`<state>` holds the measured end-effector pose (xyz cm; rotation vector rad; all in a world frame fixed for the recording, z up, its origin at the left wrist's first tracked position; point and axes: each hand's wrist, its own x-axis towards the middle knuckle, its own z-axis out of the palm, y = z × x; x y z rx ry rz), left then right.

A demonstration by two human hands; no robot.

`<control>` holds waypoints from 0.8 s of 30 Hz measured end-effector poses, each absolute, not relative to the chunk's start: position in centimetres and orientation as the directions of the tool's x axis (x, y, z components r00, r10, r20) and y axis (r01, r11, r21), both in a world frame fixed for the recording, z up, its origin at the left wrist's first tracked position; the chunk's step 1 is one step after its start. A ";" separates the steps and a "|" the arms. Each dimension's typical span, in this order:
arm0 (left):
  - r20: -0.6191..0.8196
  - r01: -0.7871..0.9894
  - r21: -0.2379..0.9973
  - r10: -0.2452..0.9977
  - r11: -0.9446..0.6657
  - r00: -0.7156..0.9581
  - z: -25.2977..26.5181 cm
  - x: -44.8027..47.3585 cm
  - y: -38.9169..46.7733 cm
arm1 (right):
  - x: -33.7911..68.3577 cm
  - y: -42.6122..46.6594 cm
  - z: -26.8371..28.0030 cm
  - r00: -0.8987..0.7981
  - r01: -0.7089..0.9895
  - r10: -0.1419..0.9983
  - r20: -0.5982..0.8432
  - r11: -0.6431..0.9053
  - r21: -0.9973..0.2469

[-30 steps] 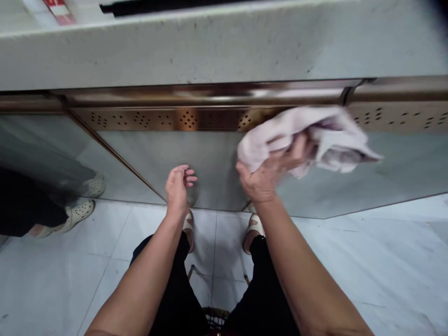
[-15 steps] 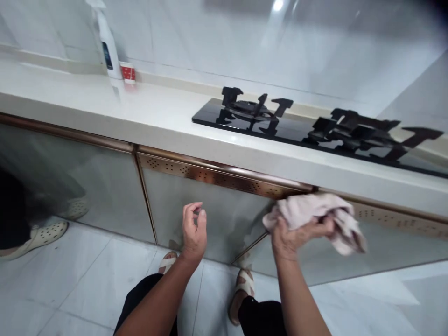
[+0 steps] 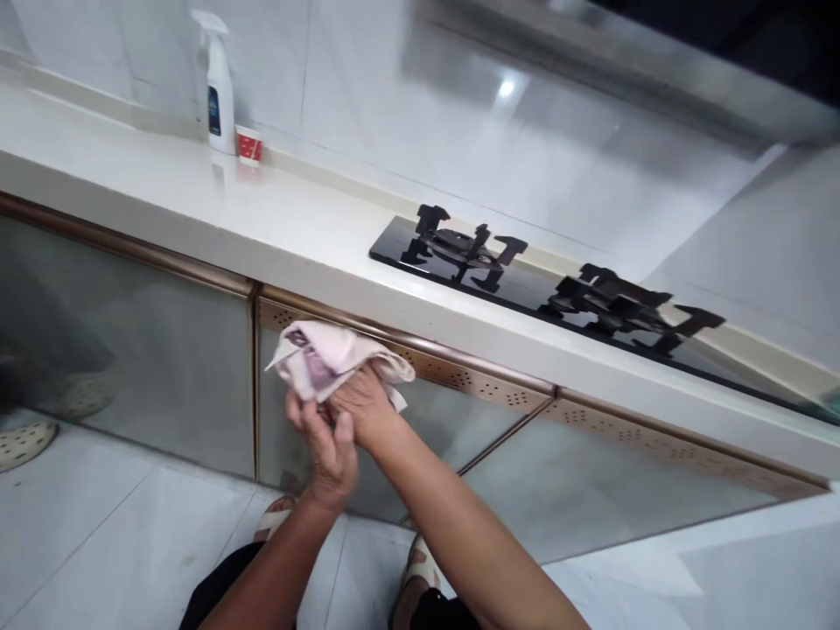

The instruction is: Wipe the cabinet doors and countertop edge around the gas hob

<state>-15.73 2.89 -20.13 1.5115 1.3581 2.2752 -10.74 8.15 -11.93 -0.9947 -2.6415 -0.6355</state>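
Observation:
My right hand [image 3: 362, 401] is closed on a pale pink cloth [image 3: 338, 350], its fingers mostly hidden by the bunched folds. The cloth lies against the bronze perforated strip at the top of a cabinet front [image 3: 394, 442], under the counter edge. Just below it my left hand [image 3: 326, 451] is loosely curled, thumb apart from the fingers. Its fingertips come up to the cloth's lower edge; whether they touch it I cannot tell. The right wrist crosses close beside the left thumb.
Above the cabinets runs a white counter [image 3: 164, 206] with a black gas stove [image 3: 489, 284] on the right. A white spray bottle [image 3: 221, 101] and a red paper cup [image 3: 249, 145] stand by the wall. Another person's clog [image 3: 26, 444] shows at the left.
My right hand has carried the cloth leftward along the cabinet fronts, from the right-hand panel to beside my left hand. The view has shifted, and more of the range hood shows.

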 end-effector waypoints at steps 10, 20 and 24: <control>0.805 0.490 0.587 0.526 -0.645 -0.273 -20.3 -13.7 1.6 | 4.9 4.7 -11.3 -0.562 0.823 0.533 0.633 0.284 0.491; 0.764 0.467 0.604 0.635 -0.646 -0.111 -21.5 -10.0 0.8 | 29.6 -3.6 -13.0 -0.289 0.926 0.509 0.811 -0.067 0.371; 0.734 0.489 0.619 0.674 -0.615 -0.083 -22.2 -9.5 1.4 | 36.5 -4.8 -14.7 0.128 0.981 0.575 0.808 -0.194 -0.017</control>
